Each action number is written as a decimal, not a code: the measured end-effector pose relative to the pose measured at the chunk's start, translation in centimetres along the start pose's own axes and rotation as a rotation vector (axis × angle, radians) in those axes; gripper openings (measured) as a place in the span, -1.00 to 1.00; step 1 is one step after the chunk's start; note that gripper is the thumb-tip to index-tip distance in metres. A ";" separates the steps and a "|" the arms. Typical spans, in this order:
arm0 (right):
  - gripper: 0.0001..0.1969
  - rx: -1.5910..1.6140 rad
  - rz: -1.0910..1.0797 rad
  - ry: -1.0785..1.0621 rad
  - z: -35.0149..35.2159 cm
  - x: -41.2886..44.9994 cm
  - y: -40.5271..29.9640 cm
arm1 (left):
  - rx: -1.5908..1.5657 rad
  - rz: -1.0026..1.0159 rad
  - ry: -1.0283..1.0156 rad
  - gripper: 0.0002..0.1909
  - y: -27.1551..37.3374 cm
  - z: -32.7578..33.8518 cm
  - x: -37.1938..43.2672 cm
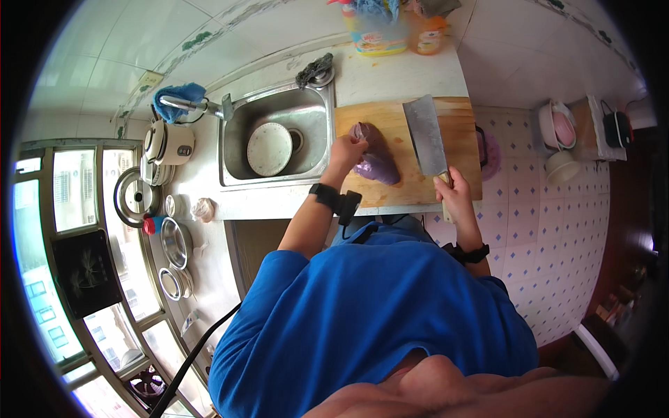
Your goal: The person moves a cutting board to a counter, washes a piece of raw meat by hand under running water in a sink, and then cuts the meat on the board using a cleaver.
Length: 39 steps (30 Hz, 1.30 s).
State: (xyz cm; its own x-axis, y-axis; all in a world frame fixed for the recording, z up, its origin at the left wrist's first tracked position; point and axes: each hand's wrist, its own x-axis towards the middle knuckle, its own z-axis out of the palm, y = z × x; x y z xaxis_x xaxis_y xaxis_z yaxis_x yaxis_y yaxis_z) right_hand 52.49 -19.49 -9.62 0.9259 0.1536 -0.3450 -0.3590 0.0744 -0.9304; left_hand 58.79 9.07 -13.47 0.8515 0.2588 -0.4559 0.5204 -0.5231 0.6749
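My left hand (347, 153) has its fingertips on the upper left side of a glossy purple bundle (380, 166), which looks like thin plastic gathered around something. What is inside cannot be told. The bundle lies on a wooden cutting board (360, 196) with damp patches. My right hand (456, 191) grips the pale handle of a cleaver (426, 137) near the board's right side. The broad grey blade points away from me, to the right of the bundle and apart from it. Whether the blade rests on the board is unclear.
Left of the board is a steel sink (235, 157) with a speckled plate (269, 149) inside. A tap (201, 106) with a blue cloth overhangs it. Detergent bottles (377, 42) stand behind the board. A rice cooker (175, 143) and steel bowls (176, 243) line the left counter.
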 end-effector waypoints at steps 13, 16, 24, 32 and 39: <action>-0.77 -0.006 -0.025 0.069 -1.2 -0.9 -0.6 | -0.124 0.225 -0.274 -0.83 4.5 -6.4 -3.1; -0.78 -0.028 -0.023 0.085 -1.5 -1.4 -0.8 | 0.123 0.353 -0.347 -0.88 7.8 -6.9 -2.5; -0.88 0.298 0.062 0.064 -1.6 -1.5 1.5 | 0.496 0.931 -0.266 -0.87 5.6 2.0 2.0; -0.86 0.461 0.177 0.012 1.0 -1.1 4.8 | 0.314 0.988 -0.132 -0.90 4.9 3.0 0.5; -0.86 0.474 0.182 0.079 2.1 -1.7 4.9 | 0.406 0.953 -0.284 -0.89 6.2 3.4 2.1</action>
State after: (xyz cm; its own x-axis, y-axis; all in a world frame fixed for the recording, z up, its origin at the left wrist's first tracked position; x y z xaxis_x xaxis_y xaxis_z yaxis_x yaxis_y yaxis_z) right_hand 48.86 -17.37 -13.35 0.8428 0.1325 -0.5217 -0.5124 0.4945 -0.7021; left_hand 63.60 3.61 -12.16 0.8220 -0.5694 0.0029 -0.4552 -0.6540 0.6042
